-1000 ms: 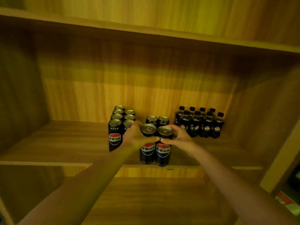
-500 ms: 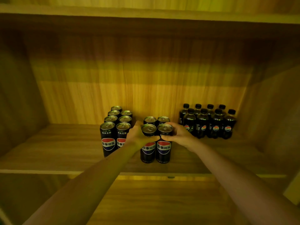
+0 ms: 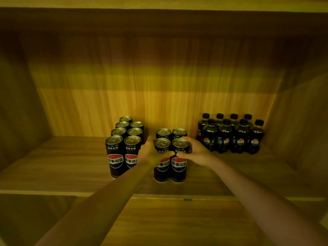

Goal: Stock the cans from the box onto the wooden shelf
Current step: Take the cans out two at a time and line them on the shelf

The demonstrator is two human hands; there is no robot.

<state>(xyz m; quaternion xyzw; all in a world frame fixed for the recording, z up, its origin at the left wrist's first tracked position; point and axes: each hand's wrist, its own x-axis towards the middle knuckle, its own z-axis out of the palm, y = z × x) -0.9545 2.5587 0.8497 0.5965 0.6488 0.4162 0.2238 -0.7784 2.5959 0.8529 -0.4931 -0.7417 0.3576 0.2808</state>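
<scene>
Two black cola cans stand side by side on the wooden shelf (image 3: 53, 167). My left hand (image 3: 150, 153) wraps the left can (image 3: 161, 164) and my right hand (image 3: 195, 152) wraps the right can (image 3: 179, 166), thumbs across their fronts. Both cans rest on the shelf board, just in front of two more cans (image 3: 171, 133). To the left stands a block of several cans (image 3: 124, 139) in two rows. The box is not in view.
A cluster of several small dark cola bottles (image 3: 232, 135) stands at the right, near the shelf's right wall (image 3: 301, 121). Another shelf board (image 3: 159, 219) lies below. The upper board (image 3: 159, 4) runs across the top.
Both hands have carried the two cans further onto the shelf and set them down behind the front edge, close to the two cans behind. The view has tilted down slightly.
</scene>
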